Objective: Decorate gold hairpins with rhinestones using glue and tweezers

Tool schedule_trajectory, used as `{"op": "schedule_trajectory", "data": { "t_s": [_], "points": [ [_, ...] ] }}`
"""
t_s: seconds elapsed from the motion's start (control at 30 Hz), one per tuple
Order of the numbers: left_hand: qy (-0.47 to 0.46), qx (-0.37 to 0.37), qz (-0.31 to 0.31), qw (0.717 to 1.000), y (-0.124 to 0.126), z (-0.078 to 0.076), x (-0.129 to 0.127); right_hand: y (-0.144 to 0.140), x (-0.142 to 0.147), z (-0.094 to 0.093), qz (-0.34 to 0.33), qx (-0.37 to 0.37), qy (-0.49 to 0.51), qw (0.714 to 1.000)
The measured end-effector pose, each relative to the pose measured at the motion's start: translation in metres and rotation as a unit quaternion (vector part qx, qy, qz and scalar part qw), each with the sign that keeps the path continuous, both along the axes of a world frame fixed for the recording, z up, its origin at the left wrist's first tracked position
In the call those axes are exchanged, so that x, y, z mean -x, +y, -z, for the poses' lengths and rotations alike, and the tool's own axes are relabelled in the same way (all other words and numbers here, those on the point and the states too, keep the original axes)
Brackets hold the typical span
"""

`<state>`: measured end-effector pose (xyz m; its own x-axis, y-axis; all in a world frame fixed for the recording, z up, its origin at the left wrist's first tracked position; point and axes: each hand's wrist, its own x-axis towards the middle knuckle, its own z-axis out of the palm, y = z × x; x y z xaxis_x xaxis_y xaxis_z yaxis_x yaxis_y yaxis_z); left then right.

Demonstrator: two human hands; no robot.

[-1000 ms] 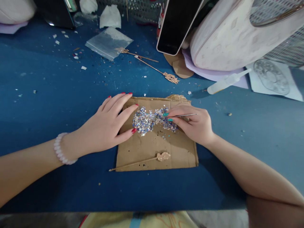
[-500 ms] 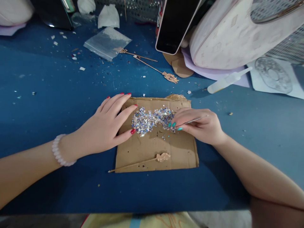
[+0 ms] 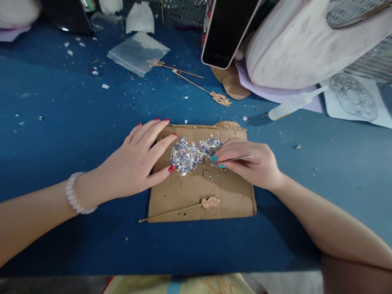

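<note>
Left hand [image 3: 139, 161]: flat, fingers spread, pressing the cardboard [image 3: 202, 192] edge.
Right hand [image 3: 251, 163]: pinching a thin metal pick [image 3: 241, 157], tip in the sequins [image 3: 196, 154] (heaped mid-cardboard).
Hairpin [image 3: 183, 207]: on the cardboard's near edge.

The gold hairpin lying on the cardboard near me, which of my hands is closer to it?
Right. The right hand sits just above the gold hairpin ornament, pinching a thin metal tool at the sequin pile. The left hand rests flat on the cardboard left edge, farther off.
</note>
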<state>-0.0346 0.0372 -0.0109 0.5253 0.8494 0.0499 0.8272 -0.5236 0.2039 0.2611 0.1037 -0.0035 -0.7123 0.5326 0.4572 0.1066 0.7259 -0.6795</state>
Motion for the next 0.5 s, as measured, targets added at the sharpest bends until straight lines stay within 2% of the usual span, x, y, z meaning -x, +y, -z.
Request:
{"op": "schedule_trajectory", "data": {
  "t_s": [0.3, 0.5],
  "points": [
    [0.001, 0.004, -0.003, 1.0, -0.0001, -0.0009, -0.0005, -0.0005, -0.0006, 0.0011, -0.005, -0.009, 0.006, 1.0],
    [-0.007, 0.011, -0.008, 1.0, -0.0004, -0.0018, -0.0012, -0.0001, -0.0003, 0.0001, -0.008, 0.013, 0.013, 1.0]
  ]
}}
